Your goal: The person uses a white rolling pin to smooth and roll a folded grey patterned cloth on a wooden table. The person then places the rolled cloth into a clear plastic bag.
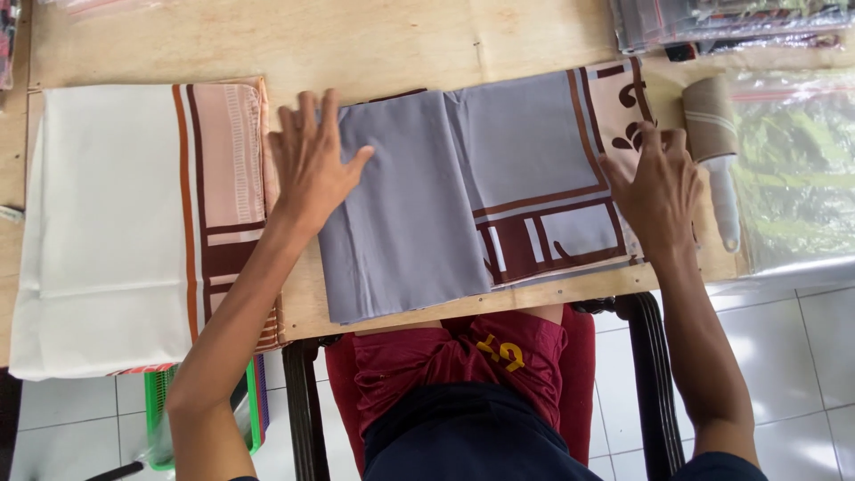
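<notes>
Both hands flat, fingers spread: left hand [311,163] and right hand [656,189] on grey folded cloth [419,214].

Grey folded scarf [419,205] with maroon-and-beige border pattern, cream scarf [107,223] with peach, orange and brown stripes

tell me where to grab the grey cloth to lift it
Probably the near edge of the grey cloth, which overhangs the table front. Come from below, at the person's side, and pinch the stacked folded layers there; both hands lie flat on top.
</notes>
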